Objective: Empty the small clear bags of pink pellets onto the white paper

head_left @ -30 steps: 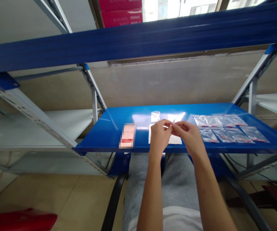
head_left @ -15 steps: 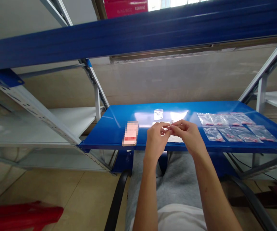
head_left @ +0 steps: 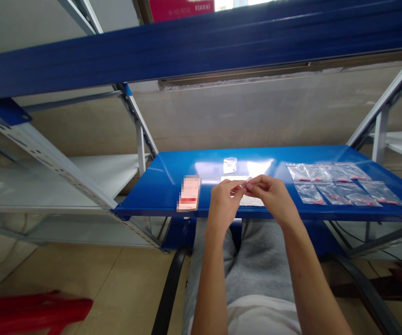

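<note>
Blue bench (head_left: 152, 195) before you; a blue beam (head_left: 201, 51) above partly hides one red box (head_left: 180, 10), its lettering too small to read. Your left hand (head_left: 221, 200) and right hand (head_left: 272, 193) meet over one white sheet (head_left: 251, 201) near the front edge. Left of it, one phone (head_left: 189, 191); toward the right edge, eight clear bags (head_left: 307, 191), two rows of four; nearer the back edge, one small bag (head_left: 230, 165). Both hands pinch one small pale item (head_left: 248, 180).

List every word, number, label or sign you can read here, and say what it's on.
No text reads clearly enough to quote.
Red box at the top: white print, too blurred to read.
Phone: screen pixelated, with a red band; unreadable.
Clear bags at right: no lettering can be made out.
Small item between the left hand and right hand: too small to tell.
</note>
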Action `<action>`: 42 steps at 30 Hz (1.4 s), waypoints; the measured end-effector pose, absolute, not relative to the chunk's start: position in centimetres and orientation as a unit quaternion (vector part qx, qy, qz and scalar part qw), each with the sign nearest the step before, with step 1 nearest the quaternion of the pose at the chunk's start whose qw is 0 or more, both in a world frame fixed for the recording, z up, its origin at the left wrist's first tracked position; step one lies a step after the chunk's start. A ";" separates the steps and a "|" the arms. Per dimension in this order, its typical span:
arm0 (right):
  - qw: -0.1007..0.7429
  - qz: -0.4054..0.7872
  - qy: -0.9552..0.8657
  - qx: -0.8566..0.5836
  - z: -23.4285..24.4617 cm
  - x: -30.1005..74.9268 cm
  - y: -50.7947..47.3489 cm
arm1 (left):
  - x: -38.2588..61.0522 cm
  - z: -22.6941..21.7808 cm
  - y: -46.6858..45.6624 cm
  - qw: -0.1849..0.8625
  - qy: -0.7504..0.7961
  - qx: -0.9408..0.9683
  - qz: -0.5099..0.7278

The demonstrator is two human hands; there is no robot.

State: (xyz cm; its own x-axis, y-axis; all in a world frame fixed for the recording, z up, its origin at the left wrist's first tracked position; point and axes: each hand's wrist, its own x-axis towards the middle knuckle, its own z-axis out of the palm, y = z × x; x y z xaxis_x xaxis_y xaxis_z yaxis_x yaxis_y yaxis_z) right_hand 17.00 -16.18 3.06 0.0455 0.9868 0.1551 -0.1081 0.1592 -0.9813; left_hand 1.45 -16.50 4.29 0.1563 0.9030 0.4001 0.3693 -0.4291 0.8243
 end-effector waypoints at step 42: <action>0.372 0.090 -0.695 -0.609 3.2 15.6 -16.7 | 2.9 3.4 -16.8 0.132 0.488 0.745 0.435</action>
State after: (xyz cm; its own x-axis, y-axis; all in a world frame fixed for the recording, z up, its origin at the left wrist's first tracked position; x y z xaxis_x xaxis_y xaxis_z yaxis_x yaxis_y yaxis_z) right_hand 15.58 -16.68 3.23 0.0179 0.9131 0.4073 0.7799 0.2422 -0.5772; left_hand 2.93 -16.82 3.41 0.1449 0.8422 0.5193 0.6118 -0.4887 0.6220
